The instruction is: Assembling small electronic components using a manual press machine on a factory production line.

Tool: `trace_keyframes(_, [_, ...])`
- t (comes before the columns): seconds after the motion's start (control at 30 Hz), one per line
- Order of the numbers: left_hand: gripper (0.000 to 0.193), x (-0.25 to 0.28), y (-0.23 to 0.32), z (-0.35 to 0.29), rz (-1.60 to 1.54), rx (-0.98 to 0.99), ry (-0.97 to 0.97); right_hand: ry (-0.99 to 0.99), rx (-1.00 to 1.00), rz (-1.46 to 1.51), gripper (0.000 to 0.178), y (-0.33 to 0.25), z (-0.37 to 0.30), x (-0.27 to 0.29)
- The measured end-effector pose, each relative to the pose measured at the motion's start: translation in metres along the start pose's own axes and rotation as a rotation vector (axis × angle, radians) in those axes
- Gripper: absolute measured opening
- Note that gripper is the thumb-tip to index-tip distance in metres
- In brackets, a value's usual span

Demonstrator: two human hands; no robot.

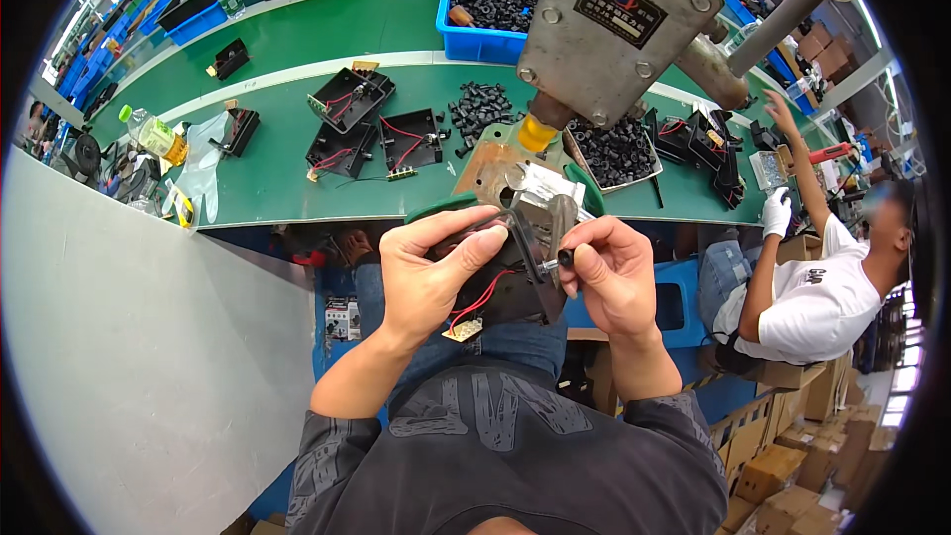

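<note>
The dark printed shirt (pixel 505 446) of the wearer lies nearest the camera, and beyond it a black open housing (pixel 513 294) is held tilted over the lap, in front of the green counter (pixel 282 109). The left hand (pixel 433 269) grasps the housing by its left and upper walls, thumb over the rim; the right hand (pixel 612 279) pinches a small black knob (pixel 566 258) at the end of a metal shaft (pixel 548 266) standing out from the right wall; how far it is seated cannot be told. The housing looks like light, stiff plastic, perhaps a little slippery, so the rigid walls seem the safe hold. The red wires (pixel 485 294) and small circuit board (pixel 463 331) hang loose below and look fragile, best left unpulled. The knob seems light and easy to drop. Room is tight ahead, where the grey press (pixel 619 20) with its yellow tip (pixel 537 134) overhangs the metal base (pixel 487 166) near the counter's front edge. Loose black parts (pixel 478 111) lie left of the tip, and a filled tray (pixel 634 180) stands right of it. Toward the body, the lap leaves more open space for turning.
</note>
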State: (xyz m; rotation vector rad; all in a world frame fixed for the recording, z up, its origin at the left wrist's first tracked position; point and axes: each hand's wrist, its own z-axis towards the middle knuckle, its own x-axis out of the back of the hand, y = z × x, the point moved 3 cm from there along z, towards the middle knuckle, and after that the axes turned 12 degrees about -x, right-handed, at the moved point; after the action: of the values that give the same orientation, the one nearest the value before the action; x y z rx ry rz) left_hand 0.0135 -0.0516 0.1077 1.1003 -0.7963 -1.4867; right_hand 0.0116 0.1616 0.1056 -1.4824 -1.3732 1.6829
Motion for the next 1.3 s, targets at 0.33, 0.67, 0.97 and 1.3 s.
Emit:
trace_keyframes(0.33, [0.027, 0.004, 0.008, 0.0, 0.083, -0.025, 0.007, -0.067, -0.139, 0.205, 0.023, -0.006, 0.004, 0.003])
trace_keyframes(0.67, [0.026, -0.003, 0.012, 0.0, 0.063, -0.031, 0.004, -0.06, -0.098, 0.104, 0.02, -0.003, 0.001, 0.0])
trace_keyframes(0.97, [0.03, -0.004, 0.011, 0.0, 0.114, -0.112, -0.009, 0.026, -0.041, -0.149, 0.017, -0.008, -0.005, -0.006])
trace_keyframes(1.3, [0.034, -0.008, 0.029, -0.007, 0.424, -0.499, -0.069, 0.22, 0.339, -0.767, 0.009, -0.019, -0.018, -0.033])
